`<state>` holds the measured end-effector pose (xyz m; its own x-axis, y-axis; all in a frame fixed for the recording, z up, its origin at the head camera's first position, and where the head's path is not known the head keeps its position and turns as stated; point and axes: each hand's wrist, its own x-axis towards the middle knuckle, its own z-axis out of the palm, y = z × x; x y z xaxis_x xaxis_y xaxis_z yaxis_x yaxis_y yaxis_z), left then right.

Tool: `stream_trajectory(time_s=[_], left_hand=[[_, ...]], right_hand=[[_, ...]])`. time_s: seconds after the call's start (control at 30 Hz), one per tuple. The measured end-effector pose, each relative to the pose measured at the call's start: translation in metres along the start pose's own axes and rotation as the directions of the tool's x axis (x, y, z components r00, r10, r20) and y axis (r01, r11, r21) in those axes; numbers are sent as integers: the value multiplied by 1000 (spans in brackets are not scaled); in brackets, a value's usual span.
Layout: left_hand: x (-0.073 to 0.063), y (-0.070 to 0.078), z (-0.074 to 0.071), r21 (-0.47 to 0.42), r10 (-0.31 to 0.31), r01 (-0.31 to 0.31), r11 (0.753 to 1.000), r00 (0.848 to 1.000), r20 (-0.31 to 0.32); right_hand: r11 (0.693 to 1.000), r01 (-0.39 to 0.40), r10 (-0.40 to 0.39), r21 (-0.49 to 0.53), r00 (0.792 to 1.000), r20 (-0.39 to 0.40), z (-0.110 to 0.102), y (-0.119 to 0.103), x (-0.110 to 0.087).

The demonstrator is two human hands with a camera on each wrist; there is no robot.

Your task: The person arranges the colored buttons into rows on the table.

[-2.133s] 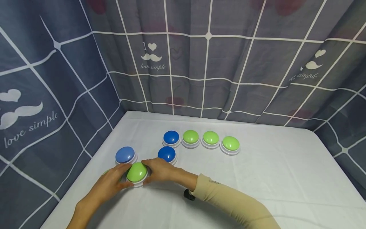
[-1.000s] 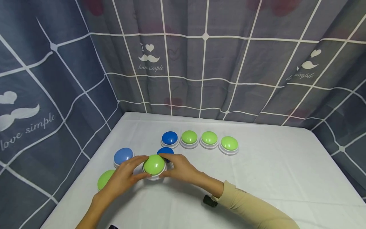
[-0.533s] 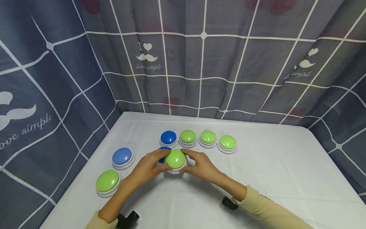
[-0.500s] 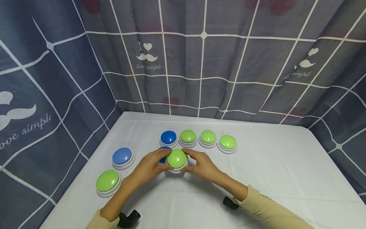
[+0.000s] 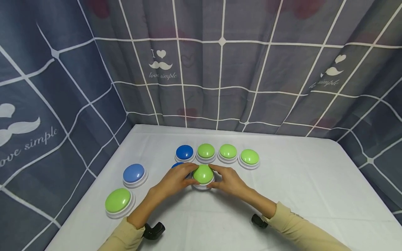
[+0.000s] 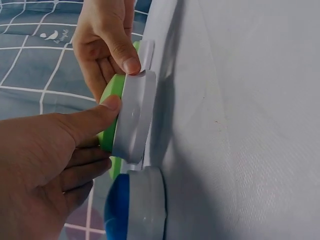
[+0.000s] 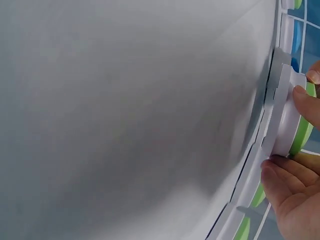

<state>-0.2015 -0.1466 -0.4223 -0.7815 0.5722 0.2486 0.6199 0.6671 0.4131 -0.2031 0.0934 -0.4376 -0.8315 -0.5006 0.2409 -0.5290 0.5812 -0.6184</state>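
gripping a held button [image 5: 203, 174], green on a white base, from both sides at once. pinching its left side between thumb and fingers of the left hand [image 5: 176, 178], and its right side the same way with the right hand [image 5: 231, 182]. in the left wrist view, resting the left thumb at the seam of dome and base, and the right thumb on the rim of the white base. located over the white cloth [image 5: 282, 195], in front of the far row, just right of a near blue button [image 5: 177, 165] mostly hidden behind the left hand. cannot tell whether touching the cloth or just above it.

in the far row, from left to right: a far blue button [image 5: 184, 152], a first green button [image 5: 206, 150], a second green button [image 5: 228, 151] and a third green button [image 5: 249, 157], the last set slightly nearer. well apart to the left, a pale blue button [image 5: 133, 173], with a side green button [image 5: 117, 200] just nearer. on both forearms, beige sleeves [image 5: 307, 225]; by each cuff, a black piece [image 5: 154, 230]. behind and at both sides, a dark curtain [image 5: 201, 73] with white grid lines.
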Motion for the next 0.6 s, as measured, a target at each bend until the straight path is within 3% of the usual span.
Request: stream_trajectory(time_s=[0.3,0.6], left_hand=[[13,-5,10,64,28,-29,998,999,22],[18,-10,12,74,41,-43,996,999,19]], right_hand=[[997,9,-7,-72,1000,26,-1,11,5],[995,24,-22,-92,999,24,1,13,10]])
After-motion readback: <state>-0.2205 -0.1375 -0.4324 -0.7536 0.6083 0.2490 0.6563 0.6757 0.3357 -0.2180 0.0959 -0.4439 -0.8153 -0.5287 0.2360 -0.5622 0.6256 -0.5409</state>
